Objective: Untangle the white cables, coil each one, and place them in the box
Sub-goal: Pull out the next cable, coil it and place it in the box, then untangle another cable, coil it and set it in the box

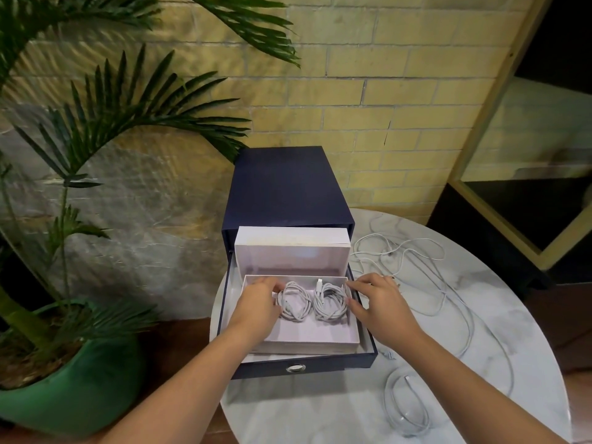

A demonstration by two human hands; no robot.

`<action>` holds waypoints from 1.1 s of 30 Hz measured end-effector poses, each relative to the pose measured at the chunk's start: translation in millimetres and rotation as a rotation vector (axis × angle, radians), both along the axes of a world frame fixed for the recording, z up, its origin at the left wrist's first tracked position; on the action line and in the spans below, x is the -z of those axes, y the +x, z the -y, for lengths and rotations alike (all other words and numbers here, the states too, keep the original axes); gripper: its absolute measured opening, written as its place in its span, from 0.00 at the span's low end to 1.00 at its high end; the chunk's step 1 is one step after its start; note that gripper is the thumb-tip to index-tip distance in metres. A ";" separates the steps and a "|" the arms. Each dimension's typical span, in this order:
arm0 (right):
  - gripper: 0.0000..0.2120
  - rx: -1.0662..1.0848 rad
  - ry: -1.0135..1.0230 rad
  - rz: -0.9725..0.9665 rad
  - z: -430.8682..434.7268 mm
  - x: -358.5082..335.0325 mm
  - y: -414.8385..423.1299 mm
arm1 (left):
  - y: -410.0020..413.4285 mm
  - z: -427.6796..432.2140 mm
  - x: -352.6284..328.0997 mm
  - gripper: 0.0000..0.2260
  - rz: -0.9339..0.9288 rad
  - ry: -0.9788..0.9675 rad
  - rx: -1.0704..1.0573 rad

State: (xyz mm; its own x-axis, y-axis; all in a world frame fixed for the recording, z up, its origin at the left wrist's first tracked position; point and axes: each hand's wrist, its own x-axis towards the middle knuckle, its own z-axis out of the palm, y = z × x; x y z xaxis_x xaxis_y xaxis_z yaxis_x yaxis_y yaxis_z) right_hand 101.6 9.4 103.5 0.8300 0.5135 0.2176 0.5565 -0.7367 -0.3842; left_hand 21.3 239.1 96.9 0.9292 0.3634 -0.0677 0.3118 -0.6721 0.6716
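GRIP: left hand [259, 304] pinching left coil [294, 304], right hand [381, 302] spread beside right coil [330, 302], hold unclear | WHERE: coils side by side in white box [314, 335] | HOW: press flat, tuck plug ends inward, release slowly against springing | PENDING: tangled cables [389, 250] on table [320, 411]

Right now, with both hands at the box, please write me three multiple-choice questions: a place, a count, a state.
1. Where do the loose tangled cables lie?
A. in the plant pot
B. on the table, right of the navy drawer
C. on the floor

2. How many coiled cables lie in the white box?
A. one
B. four
C. two

3. The navy drawer is:
A. pulled open
B. shut
C. upside down

Answers: 1 B, they sprawl over the marble top; 2 C, two coils lie side by side; 3 A, its inside shows.
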 end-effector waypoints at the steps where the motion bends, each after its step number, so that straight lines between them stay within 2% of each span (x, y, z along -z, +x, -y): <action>1: 0.18 0.000 0.000 -0.009 0.6 -0.4 -0.4 | -0.1 0.3 -0.1 0.16 0.002 0.012 0.000; 19: 0.19 -0.011 0.038 -0.106 4.4 -4.0 0.8 | -3.9 4.9 -13.0 0.16 -0.035 0.101 0.025; 24: 0.17 -0.013 0.175 -0.109 22.2 -3.4 3.1 | -5.3 16.4 -24.8 0.11 0.097 0.170 0.030; 29: 0.10 -0.008 0.221 -0.127 54.5 -7.5 8.1 | 4.6 51.7 -40.2 0.04 0.236 0.109 0.097; 33: 0.05 0.002 0.237 -0.181 88.7 -11.3 17.4 | 18.9 95.8 -46.3 0.05 0.303 0.018 0.185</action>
